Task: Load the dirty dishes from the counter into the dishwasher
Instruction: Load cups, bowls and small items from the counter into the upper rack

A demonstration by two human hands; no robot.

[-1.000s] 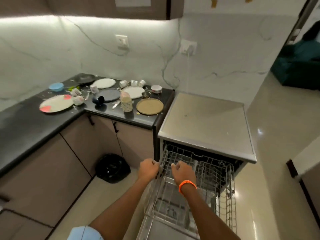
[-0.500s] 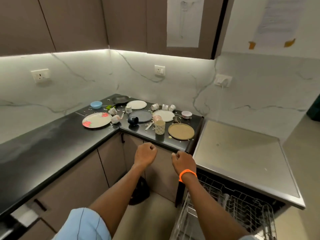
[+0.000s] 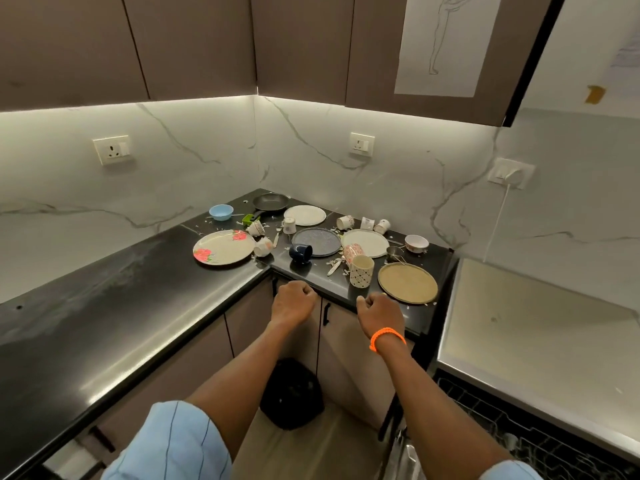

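Observation:
Dirty dishes crowd the corner of the black counter [image 3: 104, 306]. Nearest are a tan plate [image 3: 407, 283], a patterned cream mug [image 3: 361, 270] and a dark blue mug [image 3: 300, 253] on its side. Behind lie a flowered plate [image 3: 223, 247], a grey plate [image 3: 316, 241], two white plates [image 3: 365, 242] [image 3: 305, 215], a blue bowl [image 3: 221, 212], a black pan [image 3: 270, 201] and several small cups. My left hand [image 3: 293, 302] and my right hand [image 3: 380, 313] hover at the counter's front edge, fingers curled, holding nothing. The dishwasher's wire rack [image 3: 519, 441] shows at the lower right.
The dishwasher's steel top [image 3: 526, 327] stands right of the counter. A black bin [image 3: 291, 393] sits on the floor below the cabinets. A white cable [image 3: 498, 216] runs down from a wall socket. Food scraps and cutlery lie among the dishes.
Both hands have let go of the dishwasher rack and risen toward the counter's front edge. The view has swung up and left, from the rack to the dishes.

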